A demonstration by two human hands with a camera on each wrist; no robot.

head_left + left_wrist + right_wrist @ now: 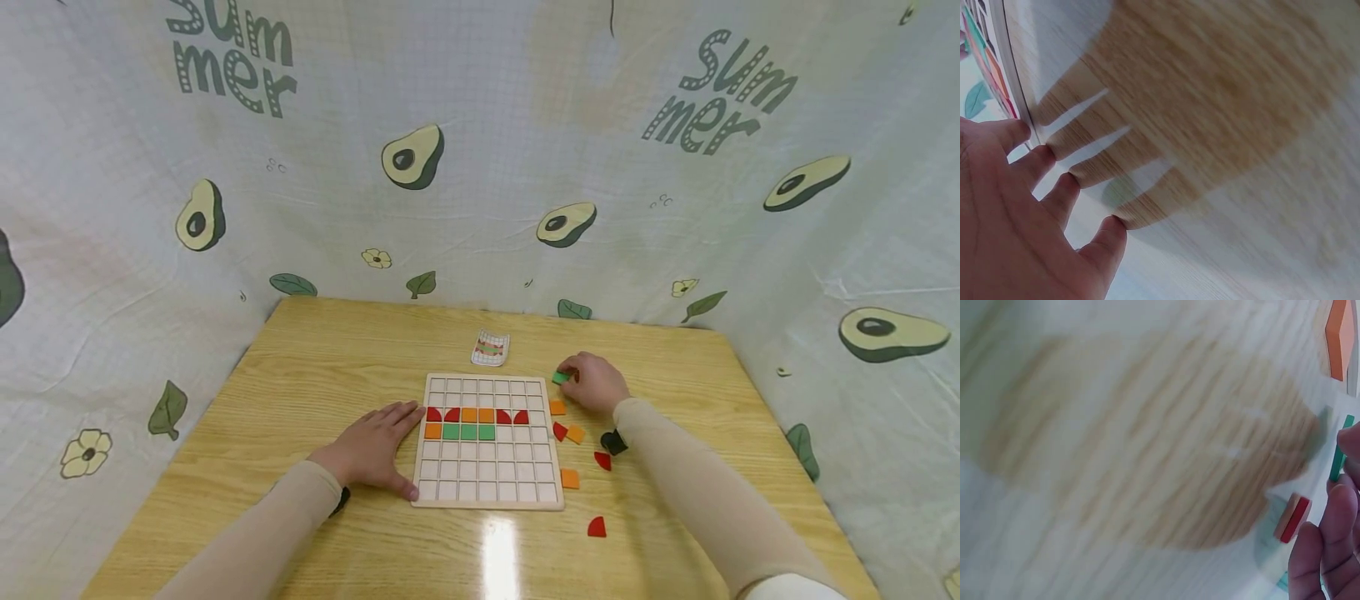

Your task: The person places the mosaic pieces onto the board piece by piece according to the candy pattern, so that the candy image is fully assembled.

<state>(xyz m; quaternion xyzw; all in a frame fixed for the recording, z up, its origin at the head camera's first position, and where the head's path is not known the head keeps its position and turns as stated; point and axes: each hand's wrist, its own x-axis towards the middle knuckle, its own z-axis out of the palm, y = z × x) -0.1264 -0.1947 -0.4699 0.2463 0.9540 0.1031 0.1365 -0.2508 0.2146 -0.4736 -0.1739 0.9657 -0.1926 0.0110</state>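
Note:
A pale wooden grid board (487,492) lies on the table. Red quarter-round tiles (452,414) and orange square tiles fill part of one row; below it are an orange tile (432,431) and three green tiles (468,432). My left hand (375,446) rests along the board's left side, fingers spread, thumb at the lower corner. Beyond the board's upper right, my right hand (596,385) pinches a green square tile (1339,453) between thumb and fingertips. A red tile (1295,519) lies close beside those fingers in the right wrist view.
Behind the board lies a small pattern card (491,348). Loose orange tiles (570,478) and red tiles (597,527) are scattered to the board's right. A white cloth printed with avocados (480,167) hangs around the table (360,333).

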